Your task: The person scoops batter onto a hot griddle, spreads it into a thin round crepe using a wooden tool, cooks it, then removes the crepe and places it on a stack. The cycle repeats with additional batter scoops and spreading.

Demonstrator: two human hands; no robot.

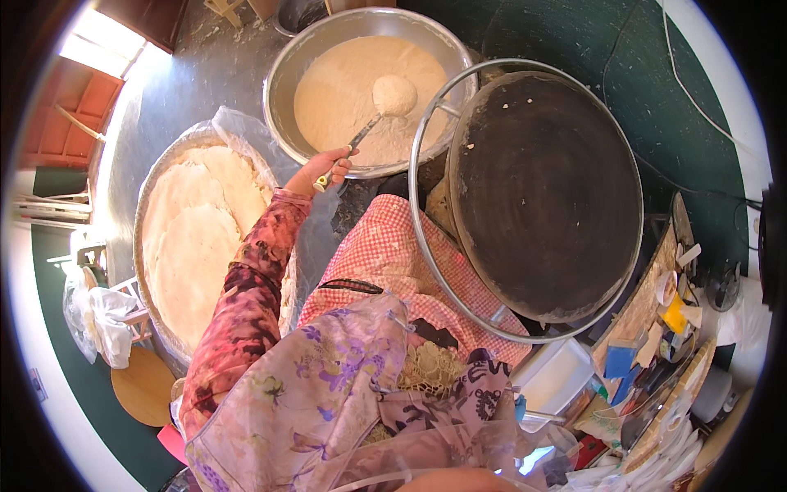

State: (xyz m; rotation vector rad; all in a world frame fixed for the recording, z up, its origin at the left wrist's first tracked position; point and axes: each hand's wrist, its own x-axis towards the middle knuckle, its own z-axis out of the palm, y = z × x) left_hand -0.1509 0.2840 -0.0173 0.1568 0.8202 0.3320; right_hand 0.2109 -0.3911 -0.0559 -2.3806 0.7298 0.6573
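My left hand [320, 170] is closed round the handle of a ladle [363, 134], reaching out over the near rim of a large metal basin [277, 131]. Pale, thick batter [332, 90] fills much of the basin. The ladle's bowl is heaped with the same batter, at or just above its surface. To the right is a round, dark griddle [545, 197], ringed by a metal rail [419, 193]. A few pale crumbs lie on it. My right hand is not in view.
On the left, a wide round tray [141, 234] holds large, thin flatbreads [193, 254], partly covered by clear plastic [246, 131]. A white tray [553, 377] and a cluttered wooden shelf [643, 307] stand at right. Cables [697, 98] hang along the green wall.
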